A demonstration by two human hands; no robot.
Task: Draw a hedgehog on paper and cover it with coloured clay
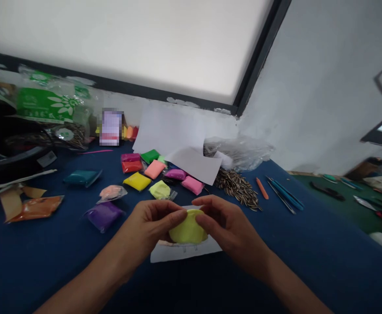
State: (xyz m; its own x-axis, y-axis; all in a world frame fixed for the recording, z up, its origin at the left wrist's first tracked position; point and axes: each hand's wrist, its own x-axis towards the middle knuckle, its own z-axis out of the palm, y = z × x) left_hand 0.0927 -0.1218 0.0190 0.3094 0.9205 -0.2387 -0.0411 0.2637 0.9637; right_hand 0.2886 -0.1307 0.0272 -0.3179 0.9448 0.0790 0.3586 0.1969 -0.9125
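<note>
A flattened piece of yellow-green modelling clay [189, 229] is pinched at its upper edge between both hands. My left hand [156, 220] grips its left side with thumb and fingers. On its right side my right hand [221, 220] holds it the same way. Beneath the clay lies a sheet of white paper [177, 256] with faint drawn lines, partly covered by the hands. Just beyond the hands sits an opened packet of pale yellow clay [160, 190].
Several clay packets, among them yellow [137, 181] and purple [104, 215], lie on the blue table [63, 261]. Loose sunflower seeds [236, 188] spill at right, near an orange tool [262, 188] and blue tweezers [285, 194]. White sheets [174, 131] and a seed bag [53, 109] stand behind.
</note>
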